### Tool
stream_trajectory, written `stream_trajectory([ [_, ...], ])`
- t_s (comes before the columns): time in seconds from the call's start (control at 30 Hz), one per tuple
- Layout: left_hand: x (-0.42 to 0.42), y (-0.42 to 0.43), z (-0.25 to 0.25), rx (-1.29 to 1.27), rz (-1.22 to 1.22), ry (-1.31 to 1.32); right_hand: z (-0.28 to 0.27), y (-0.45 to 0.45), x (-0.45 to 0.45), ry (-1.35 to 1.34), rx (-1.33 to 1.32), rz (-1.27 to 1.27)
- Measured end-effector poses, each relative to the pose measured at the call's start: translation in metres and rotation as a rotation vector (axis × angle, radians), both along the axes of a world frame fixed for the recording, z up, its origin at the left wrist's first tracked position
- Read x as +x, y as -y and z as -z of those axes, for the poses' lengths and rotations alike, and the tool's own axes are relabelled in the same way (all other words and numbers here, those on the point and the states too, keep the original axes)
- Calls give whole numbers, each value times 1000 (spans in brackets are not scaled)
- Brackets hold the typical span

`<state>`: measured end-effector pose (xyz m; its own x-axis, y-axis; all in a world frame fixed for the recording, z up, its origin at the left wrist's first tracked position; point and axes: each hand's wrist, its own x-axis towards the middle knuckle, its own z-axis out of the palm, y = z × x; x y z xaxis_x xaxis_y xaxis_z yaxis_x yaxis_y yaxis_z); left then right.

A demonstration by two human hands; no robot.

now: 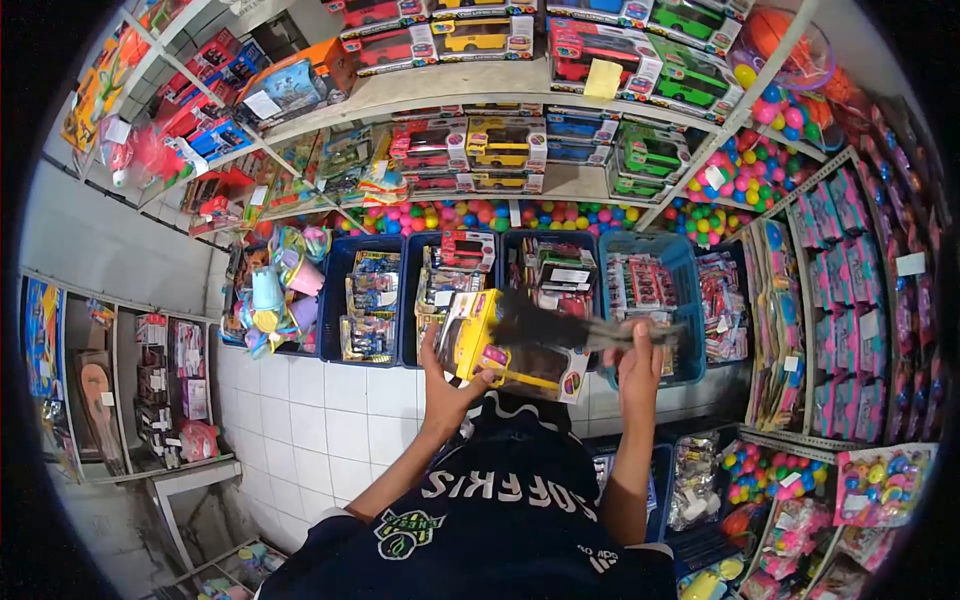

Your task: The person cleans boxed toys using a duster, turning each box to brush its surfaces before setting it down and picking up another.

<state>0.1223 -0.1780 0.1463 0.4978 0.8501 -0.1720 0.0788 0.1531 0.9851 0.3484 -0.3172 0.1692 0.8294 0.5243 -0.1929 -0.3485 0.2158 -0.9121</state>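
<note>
My left hand (450,390) is closed round the near left end of a boxed yellow toy car (472,338), with the thumb on its front. The box is held tilted in front of my chest, its clear window towards me. In my right hand (637,368) is the handle of a duster (535,322), gripped between thumb and fingers. The duster's dark, shaggy head lies across the upper part of the box and hides some of it. Motion blurs the duster; whether its head touches the box I cannot tell.
Blue baskets (405,300) of packaged toys stand along the floor below the shelf. Boxed toy cars (485,40) fill the shelves (440,85) ahead. Colourful balls (745,170) lie behind and at right. Racks of hanging packages (845,300) close in the right side; a low shelf (180,467) stands left.
</note>
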Motion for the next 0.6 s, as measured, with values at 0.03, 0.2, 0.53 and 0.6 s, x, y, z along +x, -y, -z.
stream_trajectory([
  [0.03,0,-1,-3,-27,-11,42,1,2,-2,-20,-16,-87],
  [0.2,-15,-2,6,154,-53,-61,7,-13,-8,-53,-13,-65],
  [0.53,-35,6,-11,255,-117,-41,1,-44,-7,-49,62,-357],
  [0.6,-35,9,-13,230,-149,-43,2,-48,-19,81,40,-375],
])
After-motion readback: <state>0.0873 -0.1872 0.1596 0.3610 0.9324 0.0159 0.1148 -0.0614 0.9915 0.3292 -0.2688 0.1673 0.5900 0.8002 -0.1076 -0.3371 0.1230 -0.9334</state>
